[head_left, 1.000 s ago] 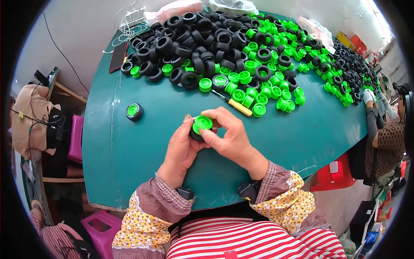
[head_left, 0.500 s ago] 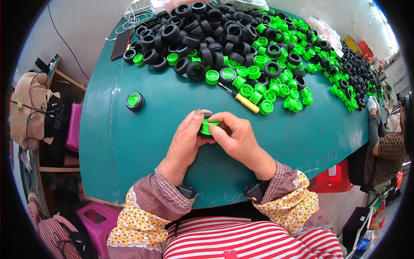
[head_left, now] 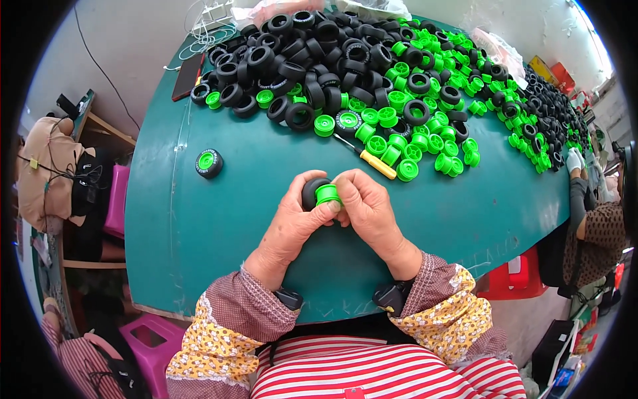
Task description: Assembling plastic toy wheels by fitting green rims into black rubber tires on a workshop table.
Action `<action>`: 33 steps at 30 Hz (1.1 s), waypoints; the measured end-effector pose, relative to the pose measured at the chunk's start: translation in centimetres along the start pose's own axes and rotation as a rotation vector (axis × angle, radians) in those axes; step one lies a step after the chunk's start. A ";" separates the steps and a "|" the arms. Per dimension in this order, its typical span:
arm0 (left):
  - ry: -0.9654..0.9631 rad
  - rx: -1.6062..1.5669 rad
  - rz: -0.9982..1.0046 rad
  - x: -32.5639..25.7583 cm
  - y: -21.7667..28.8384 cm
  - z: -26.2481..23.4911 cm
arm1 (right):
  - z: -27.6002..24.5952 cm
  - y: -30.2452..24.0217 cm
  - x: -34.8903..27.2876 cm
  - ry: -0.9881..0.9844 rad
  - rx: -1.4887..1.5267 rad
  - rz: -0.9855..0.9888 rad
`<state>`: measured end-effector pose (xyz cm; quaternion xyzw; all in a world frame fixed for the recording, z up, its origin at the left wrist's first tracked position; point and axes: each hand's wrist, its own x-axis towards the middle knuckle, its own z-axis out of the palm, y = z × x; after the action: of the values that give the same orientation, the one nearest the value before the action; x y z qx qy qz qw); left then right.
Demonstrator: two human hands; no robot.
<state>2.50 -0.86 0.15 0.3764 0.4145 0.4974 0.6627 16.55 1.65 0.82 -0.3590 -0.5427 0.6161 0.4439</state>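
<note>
Green wheel rim (head_left: 327,193) was held together with a black tyre (head_left: 310,194) between two bare hands, on the wearer's side of the yellow-handled screwdriver (head_left: 379,165) and a little to its left. Left hand (head_left: 292,223): fingers curled round the tyre, thumb on the rim's near edge; grip narrow, closed on the tyre. Right hand (head_left: 372,209): thumb and fingertips at the rim's right end; grip narrow, pinching the rim. Could not tell how far the rim sat in the tyre, fingers covering part of both.

A tyred wheel (head_left: 209,163) lay well to the screwdriver's left on the green tabletop (head_left: 452,213). Second tyred wheel (head_left: 348,120) was just beyond the screwdriver's tip. Heaped black tyres (head_left: 292,70) lay beyond the screwdriver and to its left; loose green rims (head_left: 413,153) were just beside its handle and farther off, tyres mixed among them. White cable (head_left: 211,34) lay far beyond the screwdriver, to its left. Red stool (head_left: 515,276) stood to its right, nearer the wearer. Co-worker's pale-gloved hand (head_left: 575,159) was far right of the screwdriver
</note>
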 end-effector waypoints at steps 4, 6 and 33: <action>0.050 -0.038 0.050 0.1 0.3 0.2 | -0.4 0.5 0.0 -0.111 -0.167 -0.163; -0.002 -0.034 0.036 0.1 0.6 -0.2 | -0.1 -0.2 -0.1 -0.099 -0.086 -0.127; -0.084 -0.090 0.076 0.0 0.1 -0.5 | -0.5 -1.0 -0.2 -0.044 -0.008 -0.051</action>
<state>2.04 -0.85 0.04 0.3824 0.3487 0.5242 0.6764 17.20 1.62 1.74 -0.3334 -0.5635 0.6102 0.4460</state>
